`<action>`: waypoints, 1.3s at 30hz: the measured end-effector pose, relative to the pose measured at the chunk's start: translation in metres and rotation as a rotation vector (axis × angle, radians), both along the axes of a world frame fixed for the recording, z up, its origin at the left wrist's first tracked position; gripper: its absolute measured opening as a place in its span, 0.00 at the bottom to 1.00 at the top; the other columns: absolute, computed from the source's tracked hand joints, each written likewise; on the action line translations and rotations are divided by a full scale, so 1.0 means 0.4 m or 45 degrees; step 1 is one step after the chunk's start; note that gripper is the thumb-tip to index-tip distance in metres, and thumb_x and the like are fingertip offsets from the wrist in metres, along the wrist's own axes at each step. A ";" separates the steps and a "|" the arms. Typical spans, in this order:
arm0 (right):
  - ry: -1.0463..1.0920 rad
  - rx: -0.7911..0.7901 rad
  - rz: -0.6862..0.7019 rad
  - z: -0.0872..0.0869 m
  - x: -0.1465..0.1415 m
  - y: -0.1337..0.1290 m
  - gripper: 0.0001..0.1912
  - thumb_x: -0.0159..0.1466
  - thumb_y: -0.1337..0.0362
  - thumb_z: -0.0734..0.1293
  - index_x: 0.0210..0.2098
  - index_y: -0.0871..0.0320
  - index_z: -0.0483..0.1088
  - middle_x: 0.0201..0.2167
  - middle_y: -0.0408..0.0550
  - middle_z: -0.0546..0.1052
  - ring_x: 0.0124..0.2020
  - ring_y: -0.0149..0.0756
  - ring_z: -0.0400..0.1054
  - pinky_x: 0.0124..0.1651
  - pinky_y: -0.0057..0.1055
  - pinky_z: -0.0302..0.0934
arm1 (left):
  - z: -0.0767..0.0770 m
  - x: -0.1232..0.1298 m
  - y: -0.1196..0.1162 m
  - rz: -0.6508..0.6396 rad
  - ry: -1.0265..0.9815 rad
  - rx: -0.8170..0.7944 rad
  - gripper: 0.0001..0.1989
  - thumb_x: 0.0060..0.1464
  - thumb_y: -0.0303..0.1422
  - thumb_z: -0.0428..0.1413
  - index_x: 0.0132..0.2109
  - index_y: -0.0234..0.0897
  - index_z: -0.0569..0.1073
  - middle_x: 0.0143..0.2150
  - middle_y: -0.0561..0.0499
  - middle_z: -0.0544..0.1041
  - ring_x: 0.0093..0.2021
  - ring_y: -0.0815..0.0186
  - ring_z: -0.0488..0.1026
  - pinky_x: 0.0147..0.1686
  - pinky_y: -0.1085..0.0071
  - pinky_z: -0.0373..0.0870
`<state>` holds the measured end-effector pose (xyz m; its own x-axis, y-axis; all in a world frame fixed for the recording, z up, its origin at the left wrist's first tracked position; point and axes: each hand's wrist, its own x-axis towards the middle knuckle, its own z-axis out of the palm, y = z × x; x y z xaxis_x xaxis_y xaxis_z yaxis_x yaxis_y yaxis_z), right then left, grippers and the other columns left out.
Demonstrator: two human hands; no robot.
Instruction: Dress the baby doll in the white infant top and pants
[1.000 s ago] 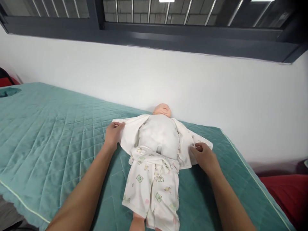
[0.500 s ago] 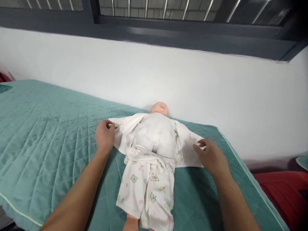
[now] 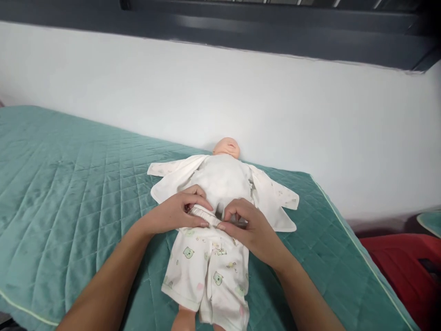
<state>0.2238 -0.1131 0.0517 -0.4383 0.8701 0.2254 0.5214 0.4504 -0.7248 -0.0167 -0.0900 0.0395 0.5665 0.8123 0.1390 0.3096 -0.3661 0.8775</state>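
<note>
A baby doll point(image 3: 226, 146) lies on its back, its head by the wall and its feet toward me. It wears an open white jacket point(image 3: 272, 197) spread out at both sides over a white cloth torso point(image 3: 222, 177). On its legs are white pants point(image 3: 210, 266) printed with green animal faces. My left hand point(image 3: 179, 209) grips the elastic waistband point(image 3: 206, 214) between thumb and fingers. My right hand point(image 3: 246, 225) pinches the same waistband near its middle, thumb below and fingers curled above. The hands are close together at the doll's waist.
A green quilted cover point(image 3: 86, 197) lies under the doll. Behind it rises a white wall point(image 3: 193, 92) below a dark window frame point(image 3: 241, 32). A red object point(image 3: 396, 266) stands beyond the bed's right edge.
Both hands have let go of the jacket's sleeves and moved inward to the pants' waistband, gripping it. The jacket's sleeves now lie free. The camera view has tilted slightly down.
</note>
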 end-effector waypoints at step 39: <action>0.324 -0.311 -0.338 -0.106 0.121 0.072 0.20 0.62 0.47 0.65 0.24 0.55 0.61 0.19 0.37 0.61 0.25 0.31 0.54 0.28 0.27 0.49 | -0.109 0.038 0.064 0.845 -0.528 -0.154 0.13 0.48 0.42 0.61 0.32 0.36 0.72 0.28 0.54 0.73 0.29 0.69 0.67 0.29 0.74 0.61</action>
